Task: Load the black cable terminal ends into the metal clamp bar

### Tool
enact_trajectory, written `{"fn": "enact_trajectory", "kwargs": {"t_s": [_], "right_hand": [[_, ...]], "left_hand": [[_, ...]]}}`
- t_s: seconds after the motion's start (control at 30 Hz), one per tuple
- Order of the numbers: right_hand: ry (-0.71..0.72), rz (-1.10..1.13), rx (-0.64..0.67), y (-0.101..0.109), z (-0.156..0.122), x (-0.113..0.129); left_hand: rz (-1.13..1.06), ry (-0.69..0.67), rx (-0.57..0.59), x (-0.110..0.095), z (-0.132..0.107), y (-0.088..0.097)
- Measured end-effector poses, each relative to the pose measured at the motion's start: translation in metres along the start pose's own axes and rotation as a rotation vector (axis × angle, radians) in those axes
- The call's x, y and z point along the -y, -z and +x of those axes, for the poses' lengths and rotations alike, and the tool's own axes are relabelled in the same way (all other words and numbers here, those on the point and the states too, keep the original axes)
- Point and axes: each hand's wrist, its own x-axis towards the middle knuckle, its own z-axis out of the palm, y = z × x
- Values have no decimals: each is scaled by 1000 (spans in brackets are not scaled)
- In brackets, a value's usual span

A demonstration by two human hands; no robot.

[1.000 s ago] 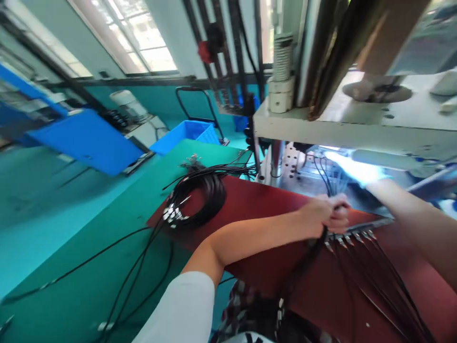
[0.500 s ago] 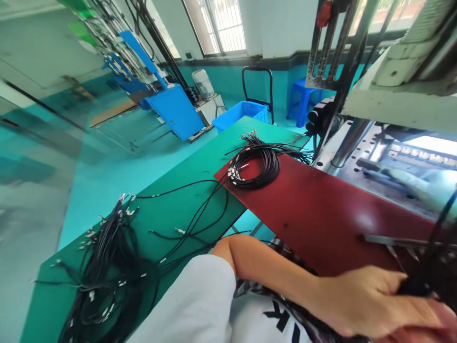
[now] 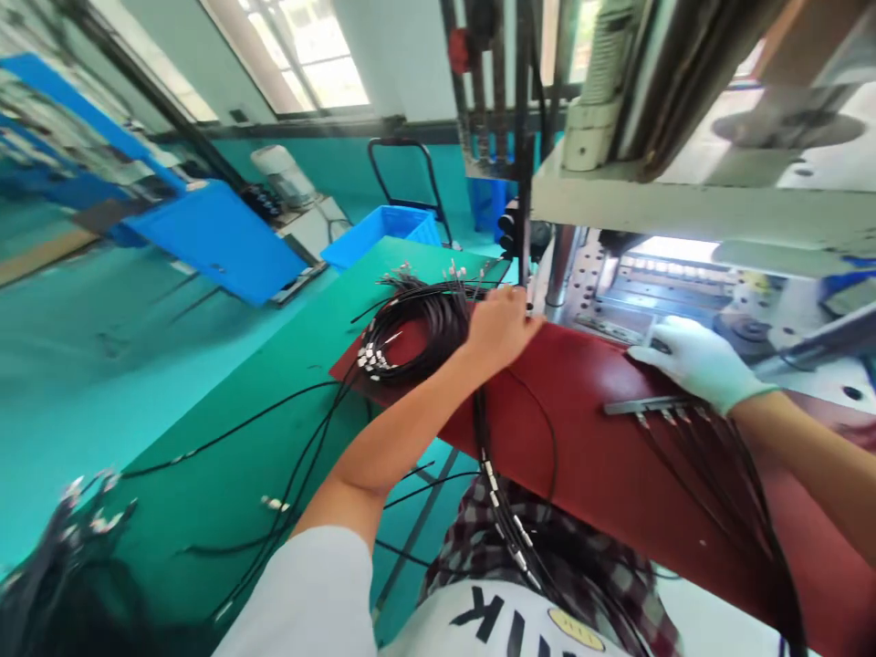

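My left hand (image 3: 502,327) reaches forward over the red board (image 3: 589,429), closed on a bunch of black cables (image 3: 479,429) that hangs down from it toward my lap. Just beyond it lies a coiled bundle of black cables (image 3: 417,333) with metal ends. My right hand (image 3: 698,363), in a pale glove, rests at the far end of a metal bar (image 3: 647,404) that holds several cable ends in a row. Its fingers look curled at the bar, and what they grip is hidden.
A moulding machine (image 3: 684,210) with a lit opening stands right behind the red board. The green table (image 3: 274,438) on the left carries loose cables and a tangled cable pile (image 3: 61,566) at the near corner. A blue crate (image 3: 383,233) and a blue cabinet (image 3: 219,242) sit beyond.
My left hand has gone from low at my lap up and forward to the coiled bundle, with cables in it. The gloved right hand came out of the machine to the metal bar.
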Motion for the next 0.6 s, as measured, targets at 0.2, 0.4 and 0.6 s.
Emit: {"fn": "enact_trajectory", "kwargs": {"t_s": [0.2, 0.4, 0.6], "right_hand": [[-93, 132, 136, -8, -2, -3], [-140, 292, 44, -10, -2, -10], [-258, 434, -91, 4, 12, 14]], "left_hand": [[-121, -572, 207, -49, 48, -94], [-275, -646, 203, -33, 61, -114], [-289, -673, 232, -32, 57, -111]]}}
